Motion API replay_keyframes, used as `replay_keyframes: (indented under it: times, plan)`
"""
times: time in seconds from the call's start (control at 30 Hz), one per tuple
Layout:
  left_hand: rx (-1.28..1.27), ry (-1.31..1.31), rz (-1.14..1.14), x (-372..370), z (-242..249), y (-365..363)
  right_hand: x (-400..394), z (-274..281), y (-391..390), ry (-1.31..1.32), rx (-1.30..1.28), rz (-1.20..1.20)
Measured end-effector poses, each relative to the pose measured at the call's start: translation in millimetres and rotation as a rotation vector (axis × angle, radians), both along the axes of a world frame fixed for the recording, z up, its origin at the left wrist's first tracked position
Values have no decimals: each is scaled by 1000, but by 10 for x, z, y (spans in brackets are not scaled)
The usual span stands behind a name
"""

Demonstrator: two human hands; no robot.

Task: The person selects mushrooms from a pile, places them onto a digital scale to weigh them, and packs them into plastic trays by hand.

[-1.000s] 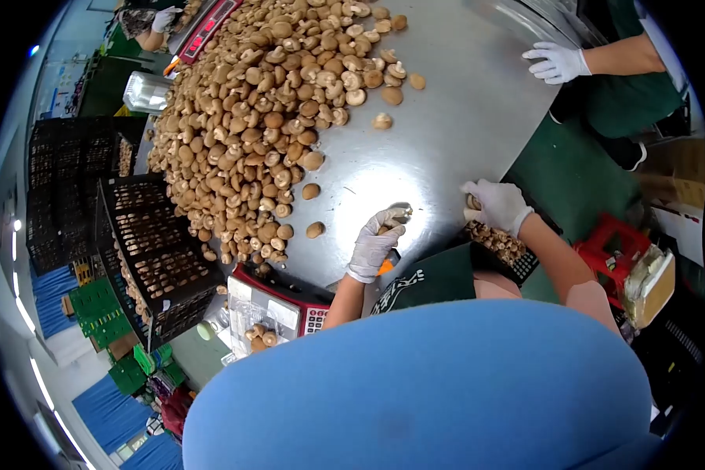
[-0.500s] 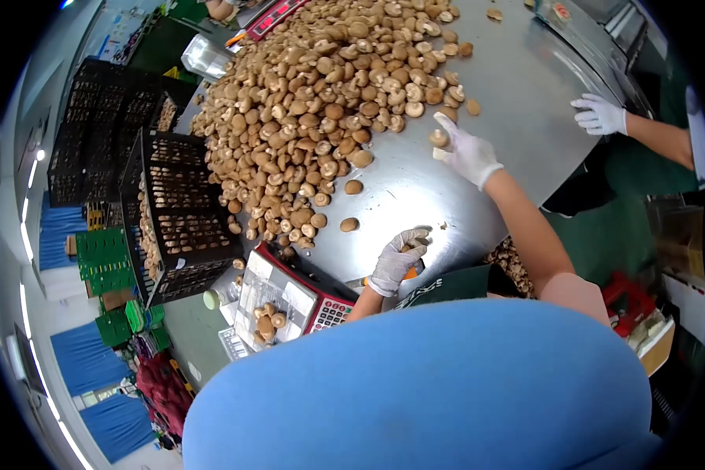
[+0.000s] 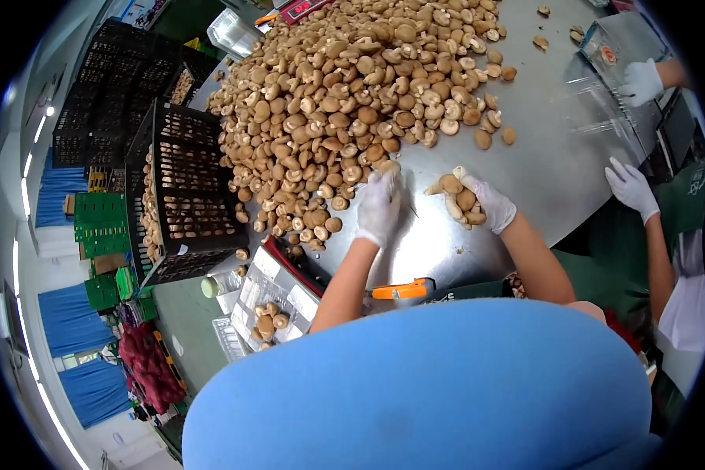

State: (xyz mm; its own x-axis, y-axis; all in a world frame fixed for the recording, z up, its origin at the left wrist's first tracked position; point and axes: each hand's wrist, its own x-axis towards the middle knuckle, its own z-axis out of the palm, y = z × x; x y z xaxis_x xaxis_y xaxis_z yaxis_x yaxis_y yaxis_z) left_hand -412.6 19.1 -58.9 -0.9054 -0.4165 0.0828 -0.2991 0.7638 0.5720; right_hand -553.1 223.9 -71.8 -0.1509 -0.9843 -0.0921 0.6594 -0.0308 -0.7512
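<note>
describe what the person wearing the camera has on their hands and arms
Both hands wear thin, pale whitish gloves that end at the wrist: the left hand and the right hand. The glove cuffs look slightly wrinkled. Above the gloves the forearms are bare, with no sleeves, watch or bands showing. No print or markings can be made out on the gloves.

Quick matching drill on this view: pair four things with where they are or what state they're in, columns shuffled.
1. right hand
2. left hand
3. orange-handled knife
4. black crate

A. lies on the table edge nearest the person
B. stands left of the mushroom pile, part filled
C. cups several mushrooms
D. palm down at the pile's near edge

Pairs: 1-C, 2-D, 3-A, 4-B
</note>
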Motion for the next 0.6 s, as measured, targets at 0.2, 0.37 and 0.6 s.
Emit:
replay_keyframes:
  times: [0.2,0.37,0.6]
  plan:
    - [-413,-167,-134,-401,-228,-265,29,0,113,-45,72,-58]
    - [274,130,-50,-367,-367,-223,40,-113,288,-156,78,-95]
    - [1585,44,113,60,168,255,117,-309,272,-371,25,-134]
